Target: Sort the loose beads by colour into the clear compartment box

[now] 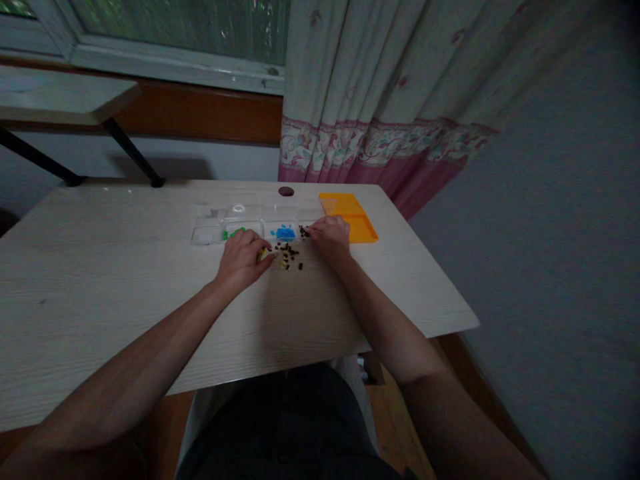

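Observation:
My left hand (243, 257) rests on the wooden table (100, 280) with its fingers curled over a small yellow piece (262, 254). My right hand (330, 238) lies to the right of it, fingertips pinched at some dark brown pieces (303, 231) at the edge of a clear compartment tray (240, 221). Between the hands, several small dark brown pieces (290, 254) lie scattered on the table. The tray holds green pieces (233, 233) and blue pieces (285, 233) in separate compartments.
An orange plastic tray (353, 217) lies just right of my right hand. A round hole (286, 191) marks the table's far edge. Behind are a curtain (380, 100), a window sill and a second table (60, 100) at the left. The table's right edge ends near a grey wall.

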`<control>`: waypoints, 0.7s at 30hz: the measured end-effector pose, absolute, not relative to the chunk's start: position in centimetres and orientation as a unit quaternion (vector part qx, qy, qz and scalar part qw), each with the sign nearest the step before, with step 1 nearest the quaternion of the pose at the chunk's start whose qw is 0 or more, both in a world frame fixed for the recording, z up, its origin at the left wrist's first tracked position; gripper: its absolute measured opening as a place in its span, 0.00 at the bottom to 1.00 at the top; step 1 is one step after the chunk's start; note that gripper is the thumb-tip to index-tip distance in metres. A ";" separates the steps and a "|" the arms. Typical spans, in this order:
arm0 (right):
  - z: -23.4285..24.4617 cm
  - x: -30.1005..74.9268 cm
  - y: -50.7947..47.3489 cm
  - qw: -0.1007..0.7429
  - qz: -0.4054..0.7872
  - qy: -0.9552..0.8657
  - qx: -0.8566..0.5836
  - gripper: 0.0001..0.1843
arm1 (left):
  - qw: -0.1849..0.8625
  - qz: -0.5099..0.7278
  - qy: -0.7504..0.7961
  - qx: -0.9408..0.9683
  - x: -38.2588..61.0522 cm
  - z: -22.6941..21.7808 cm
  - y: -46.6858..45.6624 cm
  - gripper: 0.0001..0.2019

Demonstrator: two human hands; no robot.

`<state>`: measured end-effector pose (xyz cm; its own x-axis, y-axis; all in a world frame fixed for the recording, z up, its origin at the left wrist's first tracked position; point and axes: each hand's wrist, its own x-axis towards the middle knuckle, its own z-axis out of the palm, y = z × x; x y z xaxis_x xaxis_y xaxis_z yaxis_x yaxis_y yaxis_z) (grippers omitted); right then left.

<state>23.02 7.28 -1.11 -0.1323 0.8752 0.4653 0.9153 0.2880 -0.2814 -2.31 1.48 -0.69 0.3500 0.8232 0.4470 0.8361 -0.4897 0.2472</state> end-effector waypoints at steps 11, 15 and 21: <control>-0.6 22.6 7.0 0.303 -0.046 -0.755 -0.580 0.14 | 0.016 -0.230 -0.513 -0.827 -1.9 -1.0 1.5 0.08; -0.4 22.2 6.4 0.317 -0.052 -0.765 -0.558 0.14 | 0.017 -0.233 -0.507 -0.830 -1.6 -1.0 1.5 0.07; 0.3 21.2 5.4 0.336 -0.029 -0.809 -0.481 0.17 | 0.018 -0.229 -0.496 -0.838 -1.2 -1.1 1.5 0.07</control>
